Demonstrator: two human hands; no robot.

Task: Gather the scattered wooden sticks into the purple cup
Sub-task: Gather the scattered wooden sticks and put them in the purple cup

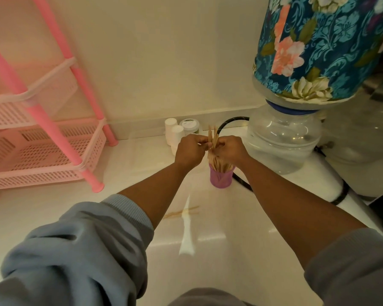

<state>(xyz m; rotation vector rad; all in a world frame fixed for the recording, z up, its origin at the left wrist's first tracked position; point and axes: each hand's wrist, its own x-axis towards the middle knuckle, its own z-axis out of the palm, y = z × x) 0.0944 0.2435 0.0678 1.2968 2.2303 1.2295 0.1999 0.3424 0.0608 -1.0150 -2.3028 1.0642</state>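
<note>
Both hands meet just above the purple cup (221, 178), fingers curled round one bundle of wooden sticks (213, 138). Left hand (190, 150) pinches the bundle from its side, right hand (229, 149) grips it from the other; knuckles nearly touching, the sticks between them. Stick tips rise upright above the fingers; lower ends run down toward the cup mouth. More sticks (222, 165) already stand in the cup, leaning toward the right rim. Cannot tell whether the held bundle touches those in the cup. The cup stands upright on the white counter (219, 239). A few loose thin sticks (181, 212) lie flat on the counter nearer the person, well apart from the cup, between the two forearms. Both forearms bare, grey-blue sleeves (80, 250) pushed up. Behind the hands, against the wall: two small white bottles (174, 131) and a white-lidded jar (189, 125), close together. A black hose (228, 122) curves behind the hands and reappears to the right of the cup, running along the counter. Right of the cup, a clear water jug base (283, 140) carries an inverted bottle under a blue floral cover (318, 45). Far left, a pink tiered rack (42, 138) with perforated shelves stands on the counter.
</note>
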